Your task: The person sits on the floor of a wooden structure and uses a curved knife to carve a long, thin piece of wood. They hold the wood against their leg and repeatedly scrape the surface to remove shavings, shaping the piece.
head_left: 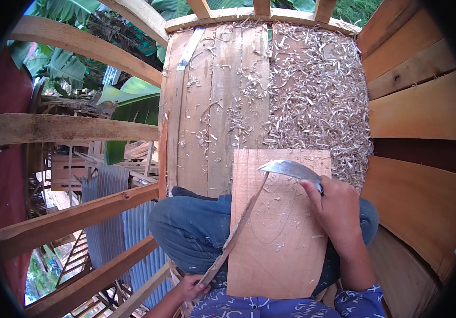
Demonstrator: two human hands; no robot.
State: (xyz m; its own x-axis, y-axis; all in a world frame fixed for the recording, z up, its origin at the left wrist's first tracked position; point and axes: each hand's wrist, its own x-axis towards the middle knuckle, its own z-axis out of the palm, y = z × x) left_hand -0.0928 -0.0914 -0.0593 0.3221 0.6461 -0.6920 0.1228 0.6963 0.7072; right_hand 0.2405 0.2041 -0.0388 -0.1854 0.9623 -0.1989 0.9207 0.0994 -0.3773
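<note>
A wide wooden board (275,244) lies across my crossed legs, with a few shavings on it. My right hand (335,208) is wrapped round the handle of a curved sickle-like knife (294,169), whose blade points left over the board's far part. Low on the left, my left hand (192,289) grips the near end of a long thin strip of wood or bark (237,231). That strip slants up over the board's left edge, and its far end meets the blade near the tip. Most of the knife's handle is hidden in my fist.
Curled shavings (318,90) cover the right side of the plank floor (225,69). A flat saw-like metal blade (189,50) lies at the far left of the floor. Wooden rails (74,129) line the left, a plank wall (418,108) the right. Beyond the rails are corrugated sheets (106,212).
</note>
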